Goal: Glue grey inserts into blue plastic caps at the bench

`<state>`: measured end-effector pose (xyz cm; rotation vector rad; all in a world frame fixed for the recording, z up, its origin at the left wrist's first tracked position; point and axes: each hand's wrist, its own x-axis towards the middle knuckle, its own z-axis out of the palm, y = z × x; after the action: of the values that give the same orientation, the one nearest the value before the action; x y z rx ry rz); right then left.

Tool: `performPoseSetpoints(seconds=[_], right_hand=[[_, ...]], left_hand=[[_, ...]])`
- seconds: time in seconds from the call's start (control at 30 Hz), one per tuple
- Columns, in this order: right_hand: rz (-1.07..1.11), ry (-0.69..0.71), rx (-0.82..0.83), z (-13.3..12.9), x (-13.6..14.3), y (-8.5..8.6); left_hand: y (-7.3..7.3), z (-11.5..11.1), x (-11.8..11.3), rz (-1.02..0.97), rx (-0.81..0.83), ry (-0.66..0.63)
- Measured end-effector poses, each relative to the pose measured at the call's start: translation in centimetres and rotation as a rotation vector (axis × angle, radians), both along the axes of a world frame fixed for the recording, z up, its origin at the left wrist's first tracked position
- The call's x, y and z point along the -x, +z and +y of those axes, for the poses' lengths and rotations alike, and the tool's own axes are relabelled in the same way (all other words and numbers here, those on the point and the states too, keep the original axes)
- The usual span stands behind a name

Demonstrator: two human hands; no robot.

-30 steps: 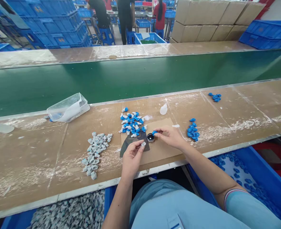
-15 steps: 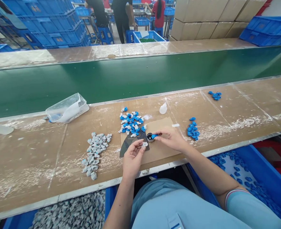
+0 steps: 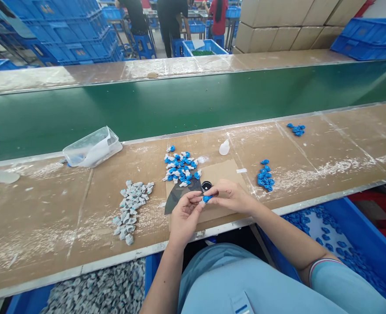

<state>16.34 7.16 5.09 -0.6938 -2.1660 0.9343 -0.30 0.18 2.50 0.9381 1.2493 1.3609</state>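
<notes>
My left hand (image 3: 185, 214) pinches a small white-grey piece, mostly hidden by the fingers. Against it, my right hand (image 3: 229, 197) holds a blue piece (image 3: 207, 199), and the two pieces meet between my fingertips. Just behind them a small round black cup (image 3: 206, 186) stands on a cardboard sheet (image 3: 225, 172). A dark patterned sheet (image 3: 176, 197) lies left of the cup. Beyond it is a pile of joined blue-and-white pieces (image 3: 181, 168). Grey pieces (image 3: 132, 205) lie to the left, blue pieces (image 3: 265, 178) to the right.
A clear plastic tray (image 3: 93, 148) and a white bottle (image 3: 224, 148) stand on the table (image 3: 55, 209). More blue pieces (image 3: 296, 130) lie far right. A green belt (image 3: 167, 100) runs behind. Bins of grey (image 3: 98, 288) and blue parts (image 3: 340, 244) sit below the table edge.
My right hand has brought the blue piece from the black cup down and left to the pale piece in my left hand. The cup's opening is now uncovered.
</notes>
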Motion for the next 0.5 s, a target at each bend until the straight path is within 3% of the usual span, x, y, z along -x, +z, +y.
performPoseSetpoints(seconds=[0.3, 0.5], right_hand=[[0.094, -0.031, 0.022, -0.4, -0.2, -1.1], [0.042, -0.054, 0.029, -0.4, -0.6, -1.6]], left_hand=[[0.5, 0.0, 0.0, -0.012, -0.015, -0.002], [0.6, 0.2, -0.4, -0.001, 0.039, -0.011]])
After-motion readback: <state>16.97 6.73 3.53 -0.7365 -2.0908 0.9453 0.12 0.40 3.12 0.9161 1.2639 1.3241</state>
